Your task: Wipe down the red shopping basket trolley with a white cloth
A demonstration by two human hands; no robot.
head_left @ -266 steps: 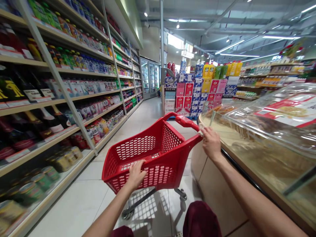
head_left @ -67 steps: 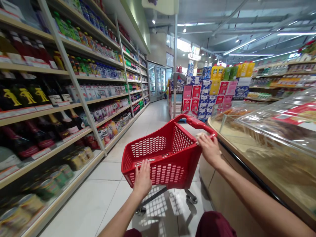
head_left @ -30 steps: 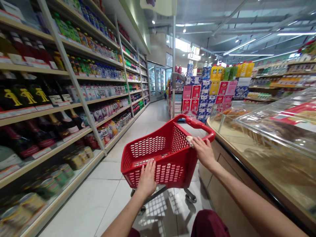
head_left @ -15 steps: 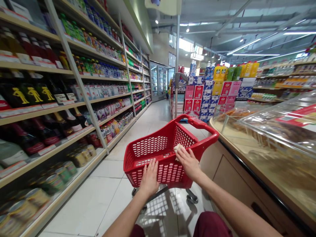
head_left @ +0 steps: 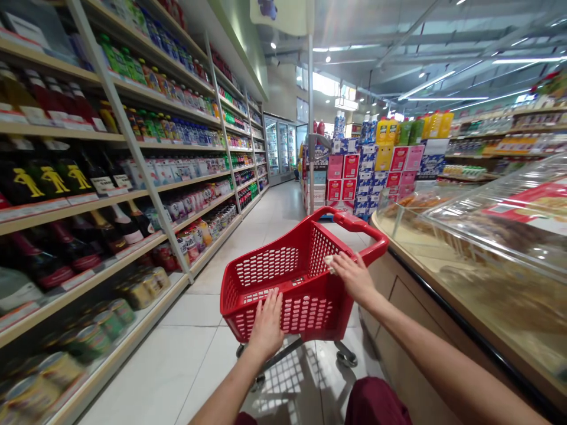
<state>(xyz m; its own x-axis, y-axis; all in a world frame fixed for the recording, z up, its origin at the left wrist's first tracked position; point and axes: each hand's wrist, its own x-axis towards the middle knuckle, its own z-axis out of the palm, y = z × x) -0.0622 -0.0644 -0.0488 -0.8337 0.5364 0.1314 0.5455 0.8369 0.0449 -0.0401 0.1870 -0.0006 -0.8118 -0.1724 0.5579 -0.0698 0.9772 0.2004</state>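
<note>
1. Knee [head_left: 376, 404] in maroon shows at bottom edge.
2. Left hand [head_left: 268, 321] rests on near side of red cart [head_left: 305, 290]; fingers straight, almost pressed together.
3. Right hand [head_left: 353, 278] holds pale cloth [head_left: 329, 262] at cart's near rim, close to handle [head_left: 354, 224]; fingers extended over cloth, slightly spread; can't tell thumb position.
4. Cart stands on tiled floor [head_left: 186, 354], handle end toward right.
5. Wood-sided desk [head_left: 407, 295] at right, just beside handle; clear plastic packaging [head_left: 500, 218] on top.
6. Shelving [head_left: 152, 189] at left, filled with bottles and cans.
7. Stacked boxes [head_left: 349, 177] beyond cart, yellow and green jugs on top.
8. Glass-door coolers [head_left: 279, 144] at far end of aisle.
</note>
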